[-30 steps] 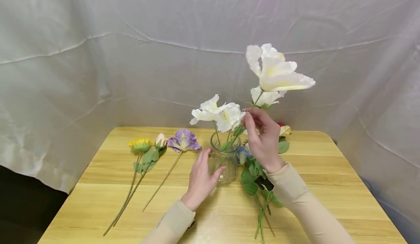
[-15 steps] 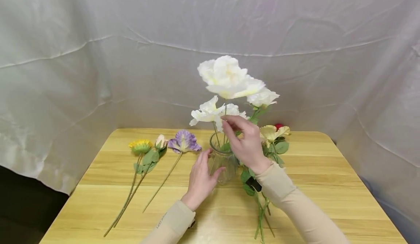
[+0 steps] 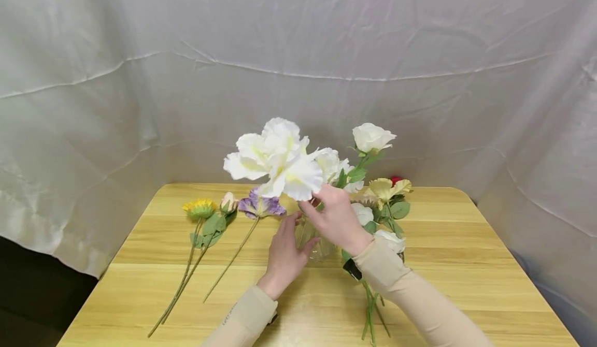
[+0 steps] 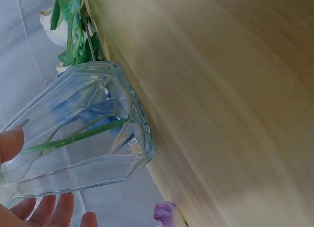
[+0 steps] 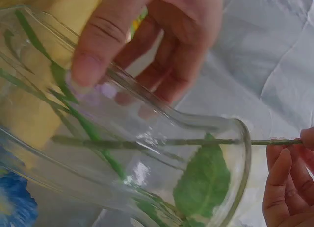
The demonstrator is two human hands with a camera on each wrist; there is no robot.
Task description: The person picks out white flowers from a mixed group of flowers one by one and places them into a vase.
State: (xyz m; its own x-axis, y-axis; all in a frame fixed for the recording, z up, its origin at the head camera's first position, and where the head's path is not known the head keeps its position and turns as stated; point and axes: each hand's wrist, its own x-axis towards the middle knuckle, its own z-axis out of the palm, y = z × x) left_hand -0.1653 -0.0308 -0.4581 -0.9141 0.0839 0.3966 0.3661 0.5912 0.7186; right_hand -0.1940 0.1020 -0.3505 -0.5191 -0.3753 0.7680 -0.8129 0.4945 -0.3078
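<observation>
My left hand (image 3: 285,251) holds the clear glass vase (image 3: 322,251), thumb on one side and fingers curved round the other. With its fingertips at the vase mouth, my right hand (image 3: 338,215) pinches the stem (image 5: 274,142) of a large white flower (image 3: 280,160) with yellow-tinged petals. That stem runs through the rim (image 5: 244,158) and partway down inside the glass, among other green stems. The bloom leans left over the vase and hides part of its mouth. Behind my right hand show more white blooms (image 3: 328,163) and a taller white rose (image 3: 372,137).
Left on the wooden table (image 3: 443,264) lie a yellow sunflower (image 3: 199,207), a pale pink rosebud (image 3: 228,202) and a purple flower (image 3: 260,203). Right of the vase is a pile with a cream flower (image 3: 383,189), white blooms (image 3: 391,241) and crossed stems (image 3: 370,311). A grey curtain (image 3: 298,26) hangs behind.
My right hand has carried the white flower left and down from the upper right, and its stem now enters the vase. The left hand has stayed on the vase.
</observation>
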